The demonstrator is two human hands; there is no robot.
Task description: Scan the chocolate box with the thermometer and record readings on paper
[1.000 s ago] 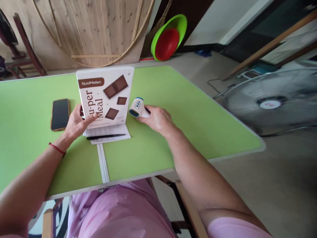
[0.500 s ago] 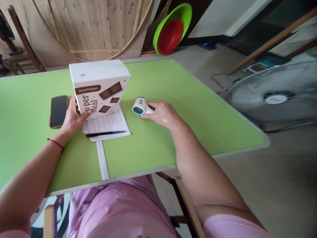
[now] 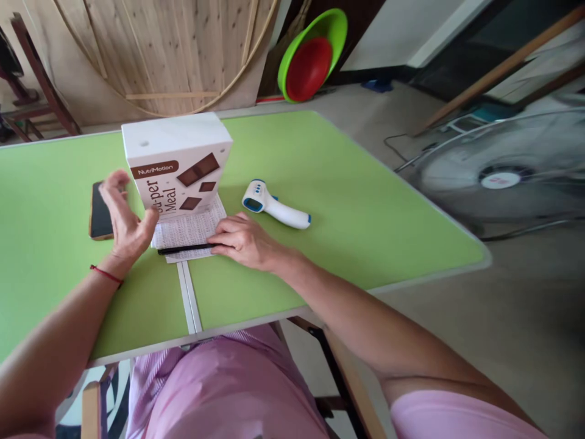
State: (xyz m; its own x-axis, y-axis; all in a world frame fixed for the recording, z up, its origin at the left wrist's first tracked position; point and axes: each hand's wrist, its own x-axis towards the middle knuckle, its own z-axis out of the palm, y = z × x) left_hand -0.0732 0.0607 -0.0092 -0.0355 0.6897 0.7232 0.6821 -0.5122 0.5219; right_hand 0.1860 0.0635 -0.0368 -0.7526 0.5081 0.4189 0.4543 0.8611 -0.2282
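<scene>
My left hand (image 3: 127, 219) is at the left side of a white NutriMotion box (image 3: 176, 177), fingers spread, thumb near the box's lower left edge. The box stands upright on handwritten paper sheets (image 3: 183, 235). Across the lower part of the paper lies a black pen (image 3: 183, 249). My right hand (image 3: 247, 241) has its fingers closed on the pen's right end, and they hide that end. Beyond this hand, a white and blue infrared thermometer (image 3: 281, 210) rests on its side on the table. Partly behind my left hand lies a smartphone (image 3: 99, 213) in a brown case.
The green folding table (image 3: 365, 225) has a metal seam (image 3: 189, 299) running toward me. A large floor fan (image 3: 498, 177) stands beyond its right edge. Green and red basins (image 3: 311, 67) lean at the back, and a dark wooden chair (image 3: 43, 79) stands at the far left.
My right hand has let go of the thermometer and moved left and nearer to me, onto the pen. My left hand has opened and come off the box's side.
</scene>
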